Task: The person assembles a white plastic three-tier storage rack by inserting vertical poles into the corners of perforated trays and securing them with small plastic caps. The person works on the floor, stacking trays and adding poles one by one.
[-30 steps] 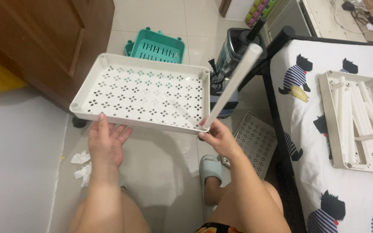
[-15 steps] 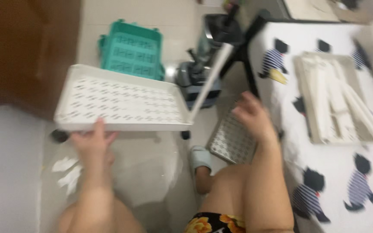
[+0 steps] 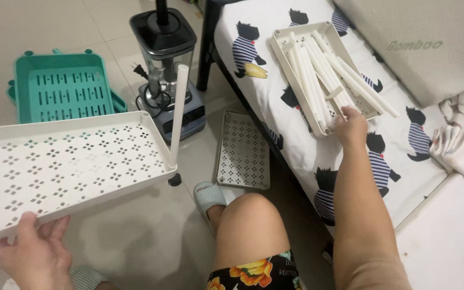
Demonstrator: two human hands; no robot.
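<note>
**Head view: one hand under the shelf tray, the other at the tubes on the bed**

Your left hand (image 3: 33,252) is at the bottom left, gripping the near edge of the white perforated tray (image 3: 65,166): the thumb lies over the rim and the fingers are tucked beneath it. You hold the tray off the floor, roughly level. A single white tube (image 3: 179,115) stands upright in the tray's right-hand corner socket, rising past the rim.

Your right hand (image 3: 350,124) is stretched out to the bed (image 3: 296,129), which has a white sheet printed with small black dogs. The hand rests at the near end of a second white tray (image 3: 288,64) lying on the sheet, filled with a bundle of white tubes (image 3: 323,70). Your fingers curl down onto the tube ends, but you cannot tell from here whether they have closed around one or are only touching.

On the tiled floor (image 3: 92,32), a teal slotted basket (image 3: 63,86) sits behind the held tray. A blender (image 3: 166,64) with a dark lid stands just beside it, its cord coiled at the base. A flat perforated panel (image 3: 243,150) lies between the blender and the bed frame. Your knee (image 3: 251,225) and a striped slipper (image 3: 208,196) show below, the slipper near that panel. Folded light cloth (image 3: 460,145) sits at the bed's right edge.
</note>
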